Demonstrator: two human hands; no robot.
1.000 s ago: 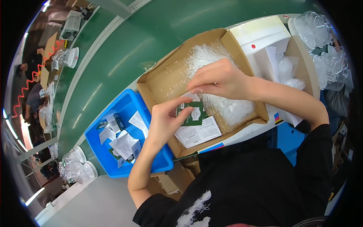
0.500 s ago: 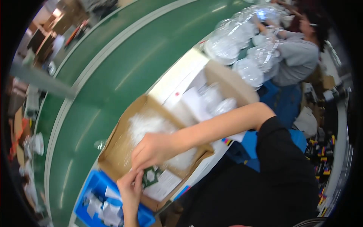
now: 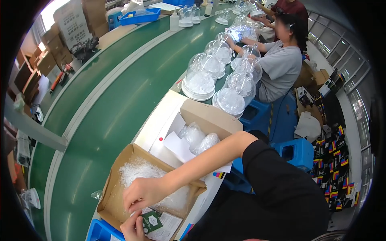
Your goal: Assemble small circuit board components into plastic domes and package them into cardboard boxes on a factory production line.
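My right hand [image 3: 146,193] reaches over a shallow brown cardboard box [image 3: 105,188], its fingers pinched and pointing down. Close below it, my left hand [image 3: 132,228] is also pinched, and the fingertips of both hands meet or nearly meet. A small whitish bit shows there, too small to name. Beside the left thumb is a dark green printed card [image 3: 152,222]; whether the thumb touches it I cannot tell. A white printed sheet [image 3: 169,227] lies partly under the card. Fine white shredded filler [image 3: 138,170] fills much of the box.
An open carton [image 3: 213,114] holds clear-wrapped pieces and white paper. A blue bin [image 3: 98,231] sits at the near left. Clear domes on white bases [image 3: 199,82] crowd the green table [image 3: 120,108]. A person in grey [image 3: 281,66] works beyond, near blue stools [image 3: 295,154].
The view has tilted up, showing more of the far table and room, and is sharper. Both hands stay together over the box; the green card shows more fully.
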